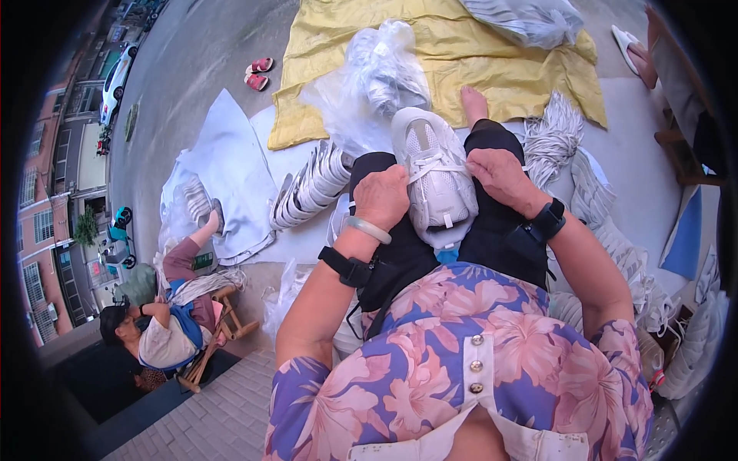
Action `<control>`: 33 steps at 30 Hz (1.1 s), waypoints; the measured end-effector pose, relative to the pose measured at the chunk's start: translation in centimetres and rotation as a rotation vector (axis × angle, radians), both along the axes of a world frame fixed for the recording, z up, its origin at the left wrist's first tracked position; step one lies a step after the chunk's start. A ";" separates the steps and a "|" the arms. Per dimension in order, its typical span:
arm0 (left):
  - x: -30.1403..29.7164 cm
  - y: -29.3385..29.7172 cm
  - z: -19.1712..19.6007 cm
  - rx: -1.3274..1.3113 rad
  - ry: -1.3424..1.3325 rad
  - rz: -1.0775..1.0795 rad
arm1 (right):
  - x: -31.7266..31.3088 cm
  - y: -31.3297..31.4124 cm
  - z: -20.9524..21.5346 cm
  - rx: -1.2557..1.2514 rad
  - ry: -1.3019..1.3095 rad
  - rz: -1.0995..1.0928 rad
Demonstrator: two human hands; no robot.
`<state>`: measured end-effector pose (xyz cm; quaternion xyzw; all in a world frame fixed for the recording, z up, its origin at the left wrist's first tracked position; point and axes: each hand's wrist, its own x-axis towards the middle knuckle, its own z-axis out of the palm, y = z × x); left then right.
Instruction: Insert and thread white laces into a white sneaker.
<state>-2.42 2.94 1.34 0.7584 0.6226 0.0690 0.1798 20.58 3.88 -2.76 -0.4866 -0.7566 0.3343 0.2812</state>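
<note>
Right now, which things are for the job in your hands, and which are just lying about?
Part of the job:
white lace-up sneaker between the knees
thin white lace held by the left hand and right hand
probably the bundle of long white strands

Just lying about, it seems:
two red slippers
crumpled clear plastic bag
wrinkled yellow sheet

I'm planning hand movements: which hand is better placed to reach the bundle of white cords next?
Probably the right hand: it is nearer the bundle of white cords, while the left hand is across the white shoe.
</note>
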 end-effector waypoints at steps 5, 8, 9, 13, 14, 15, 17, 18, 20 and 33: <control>0.3 -0.3 -0.2 0.034 -0.062 -0.018 | -0.1 1.0 -0.6 -0.021 -0.051 -0.008; -0.3 -1.0 0.1 0.088 -0.165 -0.067 | 0.3 1.1 0.1 -0.030 -0.098 0.031; -0.7 -1.3 0.2 0.132 -0.170 -0.096 | 0.5 0.8 1.1 0.014 -0.074 0.061; -3.1 -1.7 -0.7 0.288 0.107 -0.200 | 2.0 0.5 1.1 0.300 -0.267 0.139; -3.5 -1.9 -0.6 0.290 0.148 -0.210 | 2.6 0.5 0.9 0.301 -0.268 0.141; -4.0 -2.1 -0.5 0.292 0.190 -0.220 | 3.3 0.5 0.8 0.310 -0.317 0.162; -5.3 -2.7 -0.1 0.278 0.210 -0.207 | 5.1 0.3 0.6 0.323 -0.367 0.187; -6.2 -3.1 0.1 0.262 0.232 -0.197 | 6.3 0.1 0.5 0.345 -0.369 0.161; -8.5 -3.9 0.2 0.253 0.242 -0.188 | 9.7 -0.6 -0.3 0.384 -0.387 0.082; -33.1 -12.8 3.2 0.097 0.466 0.234 | 46.9 -15.0 1.2 0.177 -0.891 -0.582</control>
